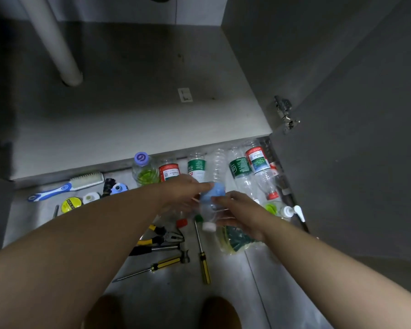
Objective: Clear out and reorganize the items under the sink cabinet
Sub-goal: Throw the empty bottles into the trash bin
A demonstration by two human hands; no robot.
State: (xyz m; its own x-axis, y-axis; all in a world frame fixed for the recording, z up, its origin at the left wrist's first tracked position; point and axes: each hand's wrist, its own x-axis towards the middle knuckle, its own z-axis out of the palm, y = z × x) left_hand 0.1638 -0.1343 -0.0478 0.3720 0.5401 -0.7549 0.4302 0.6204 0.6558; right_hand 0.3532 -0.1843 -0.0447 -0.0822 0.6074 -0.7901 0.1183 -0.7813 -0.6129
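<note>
The blue-labelled bottle [217, 188] is held between both grips: the left grip [185, 193] is closed over its label, the right grip [237, 210] round its clear body. A row of bottles [241, 172] lies just beyond the grips.

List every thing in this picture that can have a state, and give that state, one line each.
cabinet door: open
purple-capped bottle: upright, capped, a little yellow-green liquid inside
red-capped bottle: lying on the floor, capped
blue-labelled bottle: gripped by both hands
left hand: grips the blue-labelled bottle
right hand: grips the blue-labelled bottle
</note>
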